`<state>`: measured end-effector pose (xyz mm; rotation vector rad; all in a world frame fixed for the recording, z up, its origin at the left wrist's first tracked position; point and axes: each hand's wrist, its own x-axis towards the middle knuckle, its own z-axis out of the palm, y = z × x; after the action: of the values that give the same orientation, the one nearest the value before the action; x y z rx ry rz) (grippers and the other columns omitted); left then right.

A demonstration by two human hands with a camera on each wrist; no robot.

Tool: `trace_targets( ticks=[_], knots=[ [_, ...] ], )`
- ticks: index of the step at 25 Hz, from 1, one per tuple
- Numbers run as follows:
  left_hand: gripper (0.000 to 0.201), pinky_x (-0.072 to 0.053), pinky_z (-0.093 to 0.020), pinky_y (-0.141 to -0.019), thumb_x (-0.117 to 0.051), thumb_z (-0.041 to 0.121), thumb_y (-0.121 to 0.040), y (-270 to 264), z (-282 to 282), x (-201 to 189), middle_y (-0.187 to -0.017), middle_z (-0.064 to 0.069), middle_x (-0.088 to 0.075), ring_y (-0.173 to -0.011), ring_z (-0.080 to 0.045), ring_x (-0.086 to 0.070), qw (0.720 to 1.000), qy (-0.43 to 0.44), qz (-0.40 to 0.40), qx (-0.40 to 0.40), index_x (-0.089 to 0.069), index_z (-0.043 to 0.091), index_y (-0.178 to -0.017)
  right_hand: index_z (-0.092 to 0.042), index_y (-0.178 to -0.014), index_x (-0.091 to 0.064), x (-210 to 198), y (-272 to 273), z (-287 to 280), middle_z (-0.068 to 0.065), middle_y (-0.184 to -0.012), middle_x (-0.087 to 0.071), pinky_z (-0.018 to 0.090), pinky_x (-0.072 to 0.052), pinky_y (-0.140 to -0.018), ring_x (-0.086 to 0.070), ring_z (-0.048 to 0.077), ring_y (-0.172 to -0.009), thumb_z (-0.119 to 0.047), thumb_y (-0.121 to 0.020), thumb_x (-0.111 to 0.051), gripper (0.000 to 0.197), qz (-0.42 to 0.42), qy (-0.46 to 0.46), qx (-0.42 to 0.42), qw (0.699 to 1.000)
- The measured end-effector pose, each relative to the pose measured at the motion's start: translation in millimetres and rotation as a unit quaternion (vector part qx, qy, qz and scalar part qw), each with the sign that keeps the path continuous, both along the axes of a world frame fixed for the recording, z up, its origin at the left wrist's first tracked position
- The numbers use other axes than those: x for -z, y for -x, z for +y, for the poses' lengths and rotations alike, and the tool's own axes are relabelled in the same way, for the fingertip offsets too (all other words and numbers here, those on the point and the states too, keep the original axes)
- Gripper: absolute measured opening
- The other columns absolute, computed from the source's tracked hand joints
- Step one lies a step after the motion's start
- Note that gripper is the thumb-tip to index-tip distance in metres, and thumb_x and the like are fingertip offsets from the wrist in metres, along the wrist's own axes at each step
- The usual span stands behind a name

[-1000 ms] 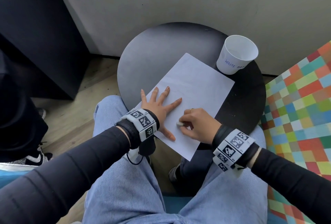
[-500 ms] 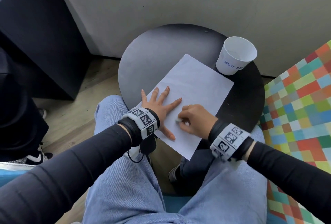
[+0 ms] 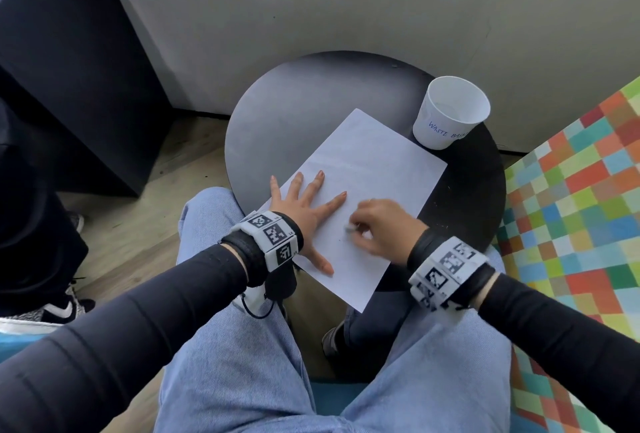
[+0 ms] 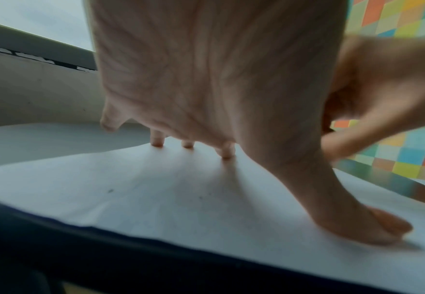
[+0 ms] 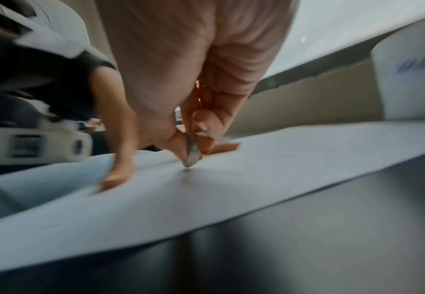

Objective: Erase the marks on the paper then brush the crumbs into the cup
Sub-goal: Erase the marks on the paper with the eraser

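The thin paper (image 3: 374,169) looks likely to slide or crease, so the left hand (image 3: 304,211) presses flat on its near-left part while the right hand (image 3: 381,225) pinches the small eraser (image 5: 190,150) beside it.

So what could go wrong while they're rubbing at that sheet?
The paper hangs over the table edge nearest the person, so hard strokes from the eraser in the right hand might crease or tear it there. If the flat left hand slips, the sheet could slide. Crumbs may also scatter well short of the cup.
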<state>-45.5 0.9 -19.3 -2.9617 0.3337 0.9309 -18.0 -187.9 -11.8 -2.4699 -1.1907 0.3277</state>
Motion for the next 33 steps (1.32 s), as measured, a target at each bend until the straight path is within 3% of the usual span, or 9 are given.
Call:
trace_targets(
  ticks=[3,5,10,16,19,21,24,28,33],
  knots=[
    [0.128,0.004,-0.077,-0.106,-0.068,0.081,-0.061,-2,8,-3,-0.159,-0.002,0.031,-0.148,-0.036,0.021,1.000,0.024,0.013,-0.011,0.020,0.049,-0.150,-0.009,-0.077,-0.063,-7,-49,-25,-0.002,-0.059,-0.055,0.031,-0.047,-0.067,-0.051,0.020,-0.060,-0.014,-0.084,-0.064,0.008,-0.015,-0.004,0.182,0.983],
    [0.115,0.001,-0.077,-0.108,-0.064,0.077,-0.072,-4,10,-5,-0.161,0.001,0.026,-0.149,-0.032,0.017,0.999,0.031,0.013,-0.022,0.015,0.048,-0.151,-0.013,-0.091,-0.061,-8,-62,-36,-0.004,-0.058,-0.055,0.029,-0.044,-0.068,-0.050,0.014,-0.060,-0.018,-0.088,-0.061,0.006,0.003,-0.003,0.225,0.974],
    [0.105,0.003,-0.076,-0.108,-0.051,0.081,-0.077,-9,-6,-7,-0.163,-0.004,0.017,-0.150,-0.034,0.010,0.999,-0.014,-0.007,-0.030,0.015,0.048,-0.151,-0.012,-0.091,-0.064,-2,-85,-20,0.000,-0.068,-0.059,0.011,-0.032,-0.059,-0.047,0.002,-0.060,-0.018,-0.087,-0.064,0.007,0.034,-0.013,0.188,0.982],
    [0.118,0.006,-0.078,-0.104,-0.060,0.083,-0.070,-19,-19,-10,-0.160,-0.012,0.000,-0.148,-0.038,0.003,0.997,-0.072,-0.028,-0.010,0.012,0.043,-0.154,-0.014,-0.087,-0.067,4,-95,-13,-0.001,-0.067,-0.060,0.015,-0.036,-0.060,-0.049,0.003,-0.058,-0.019,-0.083,-0.068,0.006,0.045,0.007,0.165,0.985],
    [0.131,0.008,-0.073,-0.107,-0.065,0.080,-0.067,-26,-27,-11,-0.164,-0.009,0.012,-0.149,-0.037,0.017,0.992,-0.100,-0.045,0.059,0.013,0.024,-0.157,-0.014,-0.083,-0.068,1,-99,-12,-0.001,-0.065,-0.060,0.016,-0.039,-0.061,-0.049,0.004,-0.057,-0.017,-0.080,-0.069,0.004,0.046,-0.003,0.172,0.984],
    [0.138,0.006,-0.067,-0.113,-0.070,0.076,-0.066,-31,-30,-13,-0.164,-0.005,0.019,-0.150,-0.036,0.014,0.991,-0.096,-0.036,0.085,0.015,0.014,-0.156,-0.015,-0.081,-0.068,1,-100,-11,0.001,-0.064,-0.060,0.013,-0.038,-0.059,-0.049,0.004,-0.055,-0.017,-0.080,-0.069,0.003,0.031,-0.021,0.189,0.981],
    [0.142,0.003,-0.063,-0.116,-0.075,0.072,-0.064,-35,-32,-13,-0.164,-0.004,0.020,-0.151,-0.037,0.005,0.994,-0.080,-0.023,0.076,0.016,0.012,-0.156,-0.016,-0.080,-0.068,0,-97,-11,-0.002,-0.063,-0.060,0.007,-0.035,-0.059,-0.049,0.003,-0.054,-0.017,-0.080,-0.070,0.002,0.035,0.001,0.169,0.985],
    [0.142,0.002,-0.062,-0.116,-0.075,0.071,-0.065,-35,-33,-13,-0.164,-0.005,0.020,-0.150,-0.039,0.003,0.992,-0.092,-0.025,0.080,0.016,0.011,-0.155,-0.016,-0.080,-0.070,-3,-103,-4,-0.002,-0.063,-0.060,0.013,-0.034,-0.060,-0.049,0.007,-0.056,-0.014,-0.078,-0.069,0.003,0.012,0.009,0.179,0.984],
    [0.142,0.002,-0.062,-0.117,-0.076,0.071,-0.065,-35,-33,-12,-0.163,-0.005,0.020,-0.150,-0.039,0.005,0.993,-0.090,-0.020,0.080,0.017,0.011,-0.155,-0.016,-0.079,-0.071,-5,-101,-3,-0.006,-0.062,-0.057,0.003,-0.032,-0.060,-0.050,0.010,-0.059,-0.014,-0.077,-0.069,0.004,0.025,0.038,0.153,0.987]
  ],
)
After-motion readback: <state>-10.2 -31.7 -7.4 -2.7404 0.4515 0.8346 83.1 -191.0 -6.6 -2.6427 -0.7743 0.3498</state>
